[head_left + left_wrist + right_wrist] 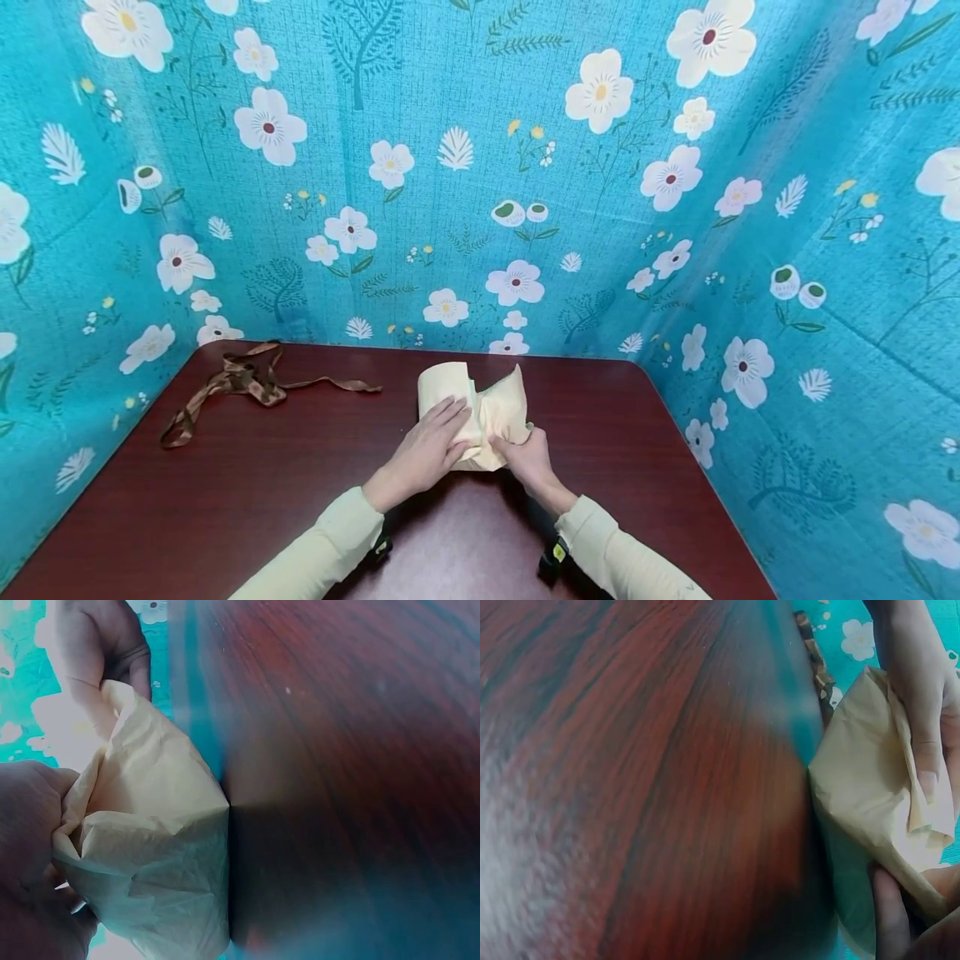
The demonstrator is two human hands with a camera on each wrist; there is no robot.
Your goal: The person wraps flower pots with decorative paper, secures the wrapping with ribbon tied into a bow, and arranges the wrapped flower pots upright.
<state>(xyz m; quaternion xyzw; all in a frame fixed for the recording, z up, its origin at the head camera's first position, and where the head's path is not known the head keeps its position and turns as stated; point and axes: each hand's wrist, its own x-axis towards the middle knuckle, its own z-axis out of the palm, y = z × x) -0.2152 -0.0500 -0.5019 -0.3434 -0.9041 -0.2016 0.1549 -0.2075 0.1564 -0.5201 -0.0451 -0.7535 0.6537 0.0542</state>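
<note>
Cream-coloured wrapping paper (504,408), folded and creased, sits on the table in the head view. What it covers is hidden. My left hand (429,446) lies over the folded left part, its fingers fairly straight and pressing on the paper. On the other side, my right hand (528,458) pinches the near right part, with the thumb on top and the fingers behind. The right wrist view shows the thumb (889,911) against the paper's green-tinted side (851,885). Gathered folds (112,802) stand between both hands in the left wrist view.
A brown satin ribbon (255,379) lies in loose loops at the table's back left, its tail stretching toward the paper. The dark red-brown table (187,517) meets blue floral cloth (450,250) at the back and sides.
</note>
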